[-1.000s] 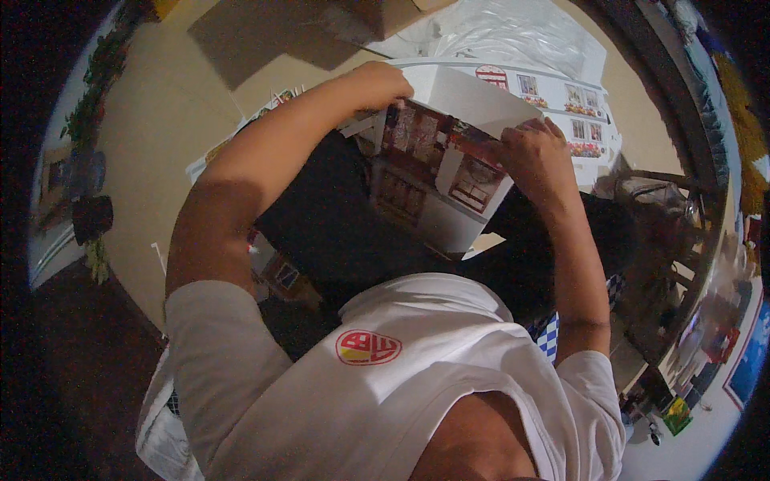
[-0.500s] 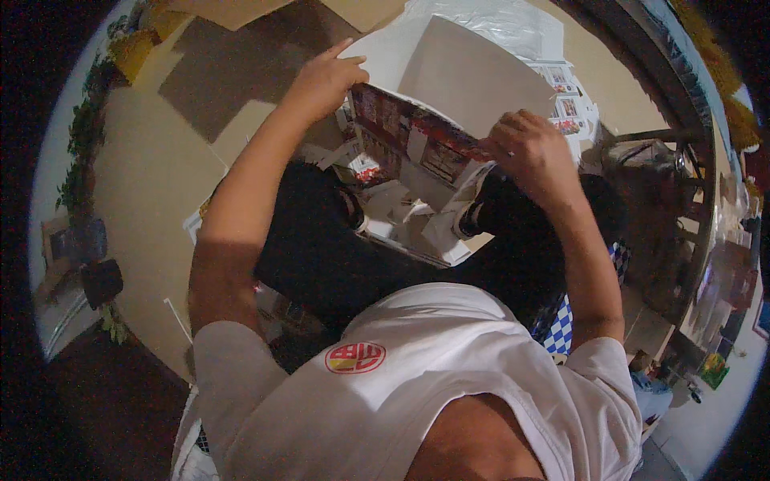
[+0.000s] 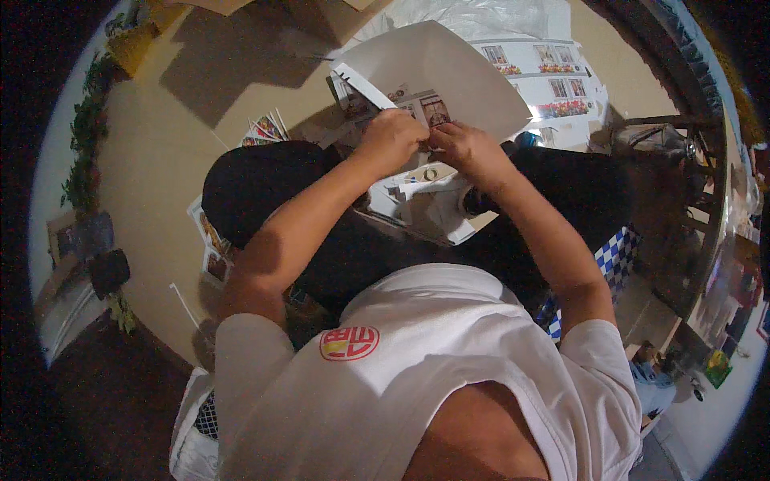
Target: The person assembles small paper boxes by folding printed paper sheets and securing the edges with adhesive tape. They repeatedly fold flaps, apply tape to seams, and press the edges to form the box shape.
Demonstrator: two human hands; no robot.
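Note:
A large card sheet (image 3: 471, 70) curves upward beyond my knees, its white side toward me. A printed part with window pictures (image 3: 435, 111) shows just above my hands. My left hand (image 3: 393, 139) and my right hand (image 3: 475, 155) are closed and meet at the sheet's near edge, fingertips pinching it almost together. A narrow white folded strip (image 3: 362, 86) with dark slits rises beyond my left hand; whether it is part of the sheet I cannot tell. Below my hands, between my legs, a box (image 3: 451, 233) holds white paper scraps (image 3: 423, 189) and a small roll (image 3: 431, 173).
More printed sheets (image 3: 555, 82) lie on the floor at the far right, next to clear plastic wrap (image 3: 449, 18). Small printed pieces (image 3: 265, 128) lie beyond my left knee. A dark wooden rack (image 3: 696, 188) stands at the right; a cardboard box (image 3: 321, 18) is at the far side.
Both hands have come inward from the sheet's far-apart edges and now meet in the middle. The sheet has turned, and the printed side that faced me has mostly gone from view.

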